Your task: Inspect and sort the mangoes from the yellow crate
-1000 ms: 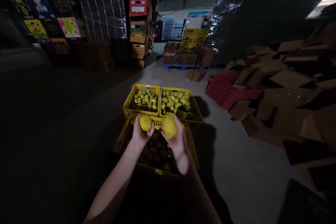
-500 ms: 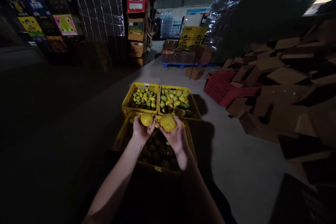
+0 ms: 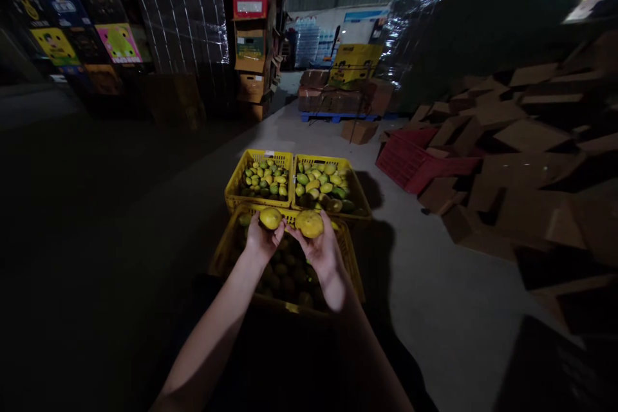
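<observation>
In my left hand (image 3: 261,246) is a yellow lemon (image 3: 270,218), with the fingers curled under and around it. My right hand (image 3: 326,255) grips a bigger, bumpier yellow lemon (image 3: 309,224). Both are held side by side, the fingertips of the two hands close together. Below them stands a yellow plastic crate (image 3: 291,308) with many shadowed fruits, partly hidden by my forearms. Just beyond it are a left crate (image 3: 234,181) of green and yellow lemons and a right crate (image 3: 318,159) of mostly larger yellow-green ones.
To the right, a red plastic crate (image 3: 408,161) lies tilted against a big heap of cardboard boxes (image 3: 526,174). A blue pallet (image 3: 335,118) carries boxes farther back. Stacked cartons (image 3: 250,48) rise behind the crates, and film-wrapped stacks flank the passage.
The lemon in my right hand has been turned slightly, and the one in my left hand is tilted a little. Both hands stay in nearly the same place; the view has shifted slightly.
</observation>
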The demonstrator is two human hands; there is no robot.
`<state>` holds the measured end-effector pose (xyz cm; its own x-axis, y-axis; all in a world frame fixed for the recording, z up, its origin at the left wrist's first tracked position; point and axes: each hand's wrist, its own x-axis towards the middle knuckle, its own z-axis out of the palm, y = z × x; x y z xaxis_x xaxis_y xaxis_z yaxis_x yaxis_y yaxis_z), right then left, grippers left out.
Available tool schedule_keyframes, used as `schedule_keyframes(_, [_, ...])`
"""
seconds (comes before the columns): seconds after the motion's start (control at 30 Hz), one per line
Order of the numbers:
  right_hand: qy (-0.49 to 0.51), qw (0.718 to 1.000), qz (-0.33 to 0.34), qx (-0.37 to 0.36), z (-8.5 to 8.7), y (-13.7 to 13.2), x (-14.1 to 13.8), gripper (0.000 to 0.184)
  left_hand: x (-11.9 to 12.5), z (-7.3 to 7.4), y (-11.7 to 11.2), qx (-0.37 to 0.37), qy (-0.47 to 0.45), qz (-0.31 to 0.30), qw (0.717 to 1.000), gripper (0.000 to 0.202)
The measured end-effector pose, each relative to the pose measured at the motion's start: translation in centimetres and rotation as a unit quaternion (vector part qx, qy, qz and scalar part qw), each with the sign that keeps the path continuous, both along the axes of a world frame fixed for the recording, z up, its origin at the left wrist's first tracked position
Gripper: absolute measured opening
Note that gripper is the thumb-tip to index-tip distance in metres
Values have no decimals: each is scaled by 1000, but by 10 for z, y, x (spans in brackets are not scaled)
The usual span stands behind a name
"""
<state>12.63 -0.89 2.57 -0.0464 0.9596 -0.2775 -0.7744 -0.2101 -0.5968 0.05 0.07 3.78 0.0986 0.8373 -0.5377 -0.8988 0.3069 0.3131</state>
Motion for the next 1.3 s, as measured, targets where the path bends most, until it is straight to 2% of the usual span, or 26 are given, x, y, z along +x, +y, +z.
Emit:
schedule_keyframes(0.3, [-2,1000,-12,-25,1,1,-1,21,1,-1,1,-2,-13,29,999,32])
schedule_keyframes(0.53, [-28,1000,-9,-1,-2,-2,2,24,2,2,-2,-14,-21,-7,1000,35])
schedule_keyframes(0.97, [-15,997,-4,-76,-1,2,5,20,4,4,-5,5,-27,-63,998,43])
schedule_keyframes(1.03, [-30,998,6,-61,-1,0,5,17,4,4,-5,14,-33,-73,997,42])
schedule_keyframes(1.1, [-53,998,8,-10,0,-3,5,13,5,3,-5,30,-25,-80,996,42])
schedule_keyframes(1.2, [-105,991,-27,84,2,-7,5,22,8,2,-6,98,76,-27,992,33])
schedule_keyframes(1.27, [-159,976,-85,121,4,-7,6,37,11,2,-7,161,165,50,972,19])
schedule_keyframes(1.3, [-195,963,-127,136,5,-6,6,46,12,2,-9,195,207,92,954,23])
